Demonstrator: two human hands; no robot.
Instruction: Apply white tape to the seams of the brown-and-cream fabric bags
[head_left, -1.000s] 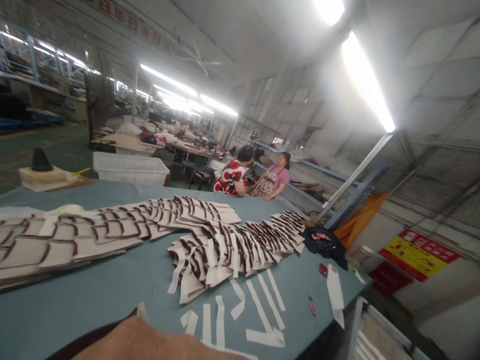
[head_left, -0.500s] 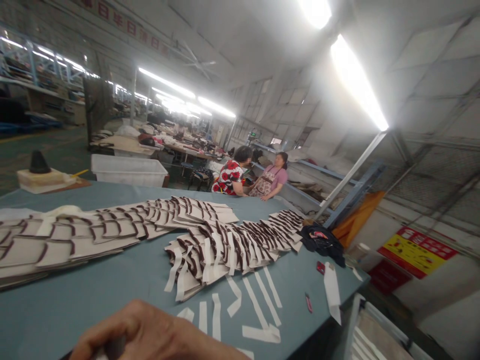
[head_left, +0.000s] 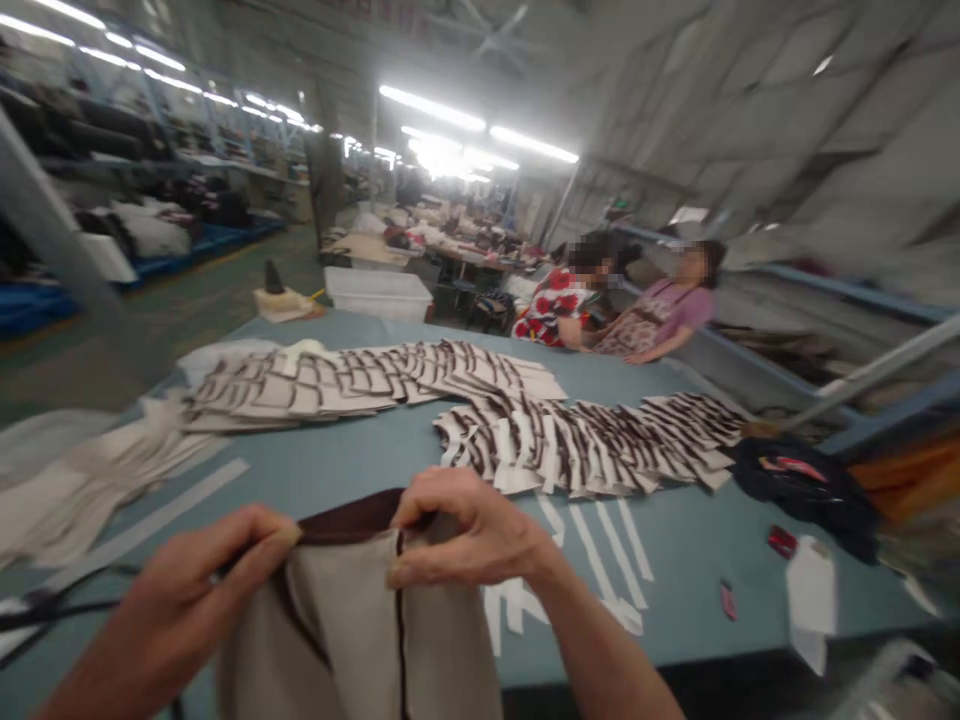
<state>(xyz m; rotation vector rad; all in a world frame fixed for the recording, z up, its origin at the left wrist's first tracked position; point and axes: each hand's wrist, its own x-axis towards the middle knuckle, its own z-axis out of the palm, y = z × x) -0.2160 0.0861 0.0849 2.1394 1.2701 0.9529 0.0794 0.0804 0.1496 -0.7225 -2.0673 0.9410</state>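
Both hands pinch the top edge of a beige fabric piece (head_left: 345, 610) with dark brown trim, which hangs down at the bottom of the head view. My left hand (head_left: 202, 570) grips its left corner between thumb and fingers. My right hand (head_left: 469, 530) pinches the edge near a dark vertical seam. The lower part of the fabric runs out of view. Beyond my hands, overlapping beige pieces with dark edges lie in a row (head_left: 360, 380) on the blue-green table (head_left: 315, 465). A second row (head_left: 600, 445) has white strips laid over its near end.
Loose white strips (head_left: 592, 550) lie near my right forearm. Further right are a pink-handled tool (head_left: 728, 600), a red item (head_left: 781, 541), white paper (head_left: 811, 590) and dark cloth (head_left: 806, 485). A white bin (head_left: 379, 293) and two people (head_left: 555, 305) are beyond the table. Black cables (head_left: 67, 605) lie left.
The camera view has swung left. One hand was low in the frame before; now both hands are raised, holding the beige fabric piece between them.
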